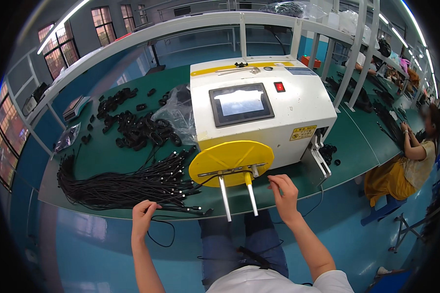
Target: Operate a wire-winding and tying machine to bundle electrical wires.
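A white winding machine (259, 110) with a dark screen stands on the green bench (107, 156). A yellow disc (230, 158) with two white prongs (238, 195) sticks out of its front. My left hand (144, 217) pinches a thin black cable (161, 227) at the bench's front edge, beside a bundle of loose black cables (122, 188). The cable loops down below my hand. My right hand (283, 193) is raised just right of the prongs, fingers pinched together, apparently on the cable's thin end.
Coiled black cables (132, 127) and a clear plastic bag (178, 112) lie behind the loose bundle. A scale (76, 107) sits far left. A few more coils (327, 151) lie right of the machine. Another person (415, 156) sits at the bench on the right.
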`<action>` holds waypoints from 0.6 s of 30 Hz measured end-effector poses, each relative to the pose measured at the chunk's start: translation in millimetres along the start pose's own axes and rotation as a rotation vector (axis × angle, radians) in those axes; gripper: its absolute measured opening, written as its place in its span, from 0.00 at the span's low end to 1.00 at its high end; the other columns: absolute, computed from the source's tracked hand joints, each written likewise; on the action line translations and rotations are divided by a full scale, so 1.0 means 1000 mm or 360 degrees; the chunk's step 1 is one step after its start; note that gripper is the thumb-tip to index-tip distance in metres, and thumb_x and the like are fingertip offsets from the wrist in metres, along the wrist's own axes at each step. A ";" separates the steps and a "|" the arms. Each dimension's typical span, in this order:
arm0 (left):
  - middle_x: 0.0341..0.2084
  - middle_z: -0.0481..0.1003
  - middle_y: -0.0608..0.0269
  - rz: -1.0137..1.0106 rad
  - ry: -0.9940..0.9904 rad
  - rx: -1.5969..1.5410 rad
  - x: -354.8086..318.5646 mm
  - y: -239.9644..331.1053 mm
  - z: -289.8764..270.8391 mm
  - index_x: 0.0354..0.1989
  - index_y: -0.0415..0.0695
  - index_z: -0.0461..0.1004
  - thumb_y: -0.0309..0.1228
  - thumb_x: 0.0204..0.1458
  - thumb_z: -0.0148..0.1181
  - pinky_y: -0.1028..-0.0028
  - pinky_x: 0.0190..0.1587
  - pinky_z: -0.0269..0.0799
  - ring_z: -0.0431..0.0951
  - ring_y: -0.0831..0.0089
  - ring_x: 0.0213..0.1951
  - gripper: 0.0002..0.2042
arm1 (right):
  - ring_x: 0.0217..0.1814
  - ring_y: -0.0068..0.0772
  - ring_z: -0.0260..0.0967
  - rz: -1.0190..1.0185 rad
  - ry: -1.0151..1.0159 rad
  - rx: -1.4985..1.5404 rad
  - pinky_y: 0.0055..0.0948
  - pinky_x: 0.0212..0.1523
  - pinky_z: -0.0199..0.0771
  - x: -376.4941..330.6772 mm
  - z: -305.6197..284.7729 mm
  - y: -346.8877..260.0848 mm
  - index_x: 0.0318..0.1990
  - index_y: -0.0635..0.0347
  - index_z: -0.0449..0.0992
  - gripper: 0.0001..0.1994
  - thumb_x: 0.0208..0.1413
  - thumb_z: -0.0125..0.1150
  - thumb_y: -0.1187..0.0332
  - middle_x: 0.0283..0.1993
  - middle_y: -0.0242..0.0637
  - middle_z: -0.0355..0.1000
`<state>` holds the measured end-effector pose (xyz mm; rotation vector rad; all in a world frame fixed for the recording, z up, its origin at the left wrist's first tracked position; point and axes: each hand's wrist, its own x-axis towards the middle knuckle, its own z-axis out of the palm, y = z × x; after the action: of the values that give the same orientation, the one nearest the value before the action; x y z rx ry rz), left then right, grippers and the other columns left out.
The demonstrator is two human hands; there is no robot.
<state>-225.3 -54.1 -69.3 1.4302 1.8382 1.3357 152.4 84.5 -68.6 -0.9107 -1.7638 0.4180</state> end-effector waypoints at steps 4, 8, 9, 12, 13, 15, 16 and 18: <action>0.15 0.60 0.72 0.0019 -0.0007 -0.0002 -0.001 0.002 -0.001 0.26 0.35 0.77 0.26 0.52 0.55 0.78 0.24 0.49 0.57 0.84 0.21 0.08 | 0.30 0.29 0.73 0.0045 -0.0003 0.0073 0.23 0.30 0.74 -0.003 0.000 0.003 0.40 0.67 0.75 0.08 0.53 0.53 0.83 0.36 0.40 0.71; 0.15 0.60 0.72 0.0036 -0.0007 0.0011 -0.001 0.002 -0.001 0.27 0.35 0.77 0.26 0.52 0.55 0.78 0.23 0.49 0.57 0.83 0.21 0.07 | 0.30 0.29 0.73 0.0059 -0.0029 0.0069 0.23 0.30 0.74 -0.005 -0.001 0.004 0.40 0.67 0.75 0.08 0.54 0.53 0.83 0.36 0.41 0.71; 0.15 0.60 0.72 0.0048 -0.0008 0.0016 -0.001 0.002 -0.001 0.27 0.35 0.78 0.26 0.52 0.56 0.78 0.24 0.49 0.57 0.83 0.21 0.07 | 0.30 0.29 0.73 0.0066 -0.0030 0.0066 0.23 0.30 0.74 -0.005 -0.002 0.004 0.40 0.67 0.75 0.09 0.54 0.52 0.83 0.36 0.41 0.71; 0.16 0.62 0.72 0.0082 -0.0067 -0.0048 0.001 0.003 0.002 0.26 0.35 0.77 0.24 0.51 0.55 0.78 0.24 0.50 0.58 0.83 0.21 0.07 | 0.29 0.29 0.73 0.0078 -0.0033 0.0060 0.23 0.30 0.74 -0.006 -0.003 0.005 0.41 0.67 0.75 0.09 0.54 0.52 0.84 0.36 0.41 0.70; 0.16 0.62 0.71 0.0100 -0.0099 -0.0082 0.002 0.005 0.004 0.25 0.35 0.76 0.24 0.50 0.55 0.78 0.24 0.51 0.59 0.83 0.21 0.06 | 0.29 0.29 0.73 0.0078 -0.0034 0.0055 0.23 0.30 0.73 -0.006 -0.003 0.005 0.41 0.67 0.75 0.09 0.53 0.52 0.84 0.35 0.41 0.71; 0.16 0.63 0.70 0.0221 -0.0131 -0.0082 0.009 0.021 0.013 0.26 0.35 0.76 0.24 0.50 0.56 0.78 0.24 0.52 0.60 0.82 0.21 0.06 | 0.29 0.29 0.72 0.0082 -0.0039 0.0044 0.23 0.30 0.73 -0.008 -0.004 0.004 0.41 0.67 0.75 0.10 0.53 0.52 0.84 0.35 0.41 0.71; 0.16 0.64 0.68 0.0340 -0.0161 -0.0082 0.012 0.034 0.019 0.26 0.35 0.76 0.23 0.49 0.57 0.77 0.24 0.54 0.61 0.80 0.21 0.05 | 0.29 0.29 0.72 0.0081 -0.0044 0.0045 0.23 0.30 0.73 -0.008 -0.004 0.004 0.41 0.67 0.75 0.10 0.53 0.52 0.84 0.35 0.41 0.71; 0.16 0.64 0.67 0.0458 -0.0193 -0.0084 0.016 0.058 0.030 0.27 0.36 0.77 0.23 0.49 0.57 0.77 0.24 0.55 0.62 0.79 0.21 0.04 | 0.29 0.28 0.72 0.0071 -0.0030 0.0057 0.23 0.30 0.73 -0.009 -0.004 0.003 0.42 0.66 0.75 0.10 0.53 0.51 0.84 0.35 0.40 0.71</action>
<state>-179.4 -27.4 -28.1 1.7574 1.5523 1.3836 159.1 79.1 -75.0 -0.9246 -1.7503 0.4874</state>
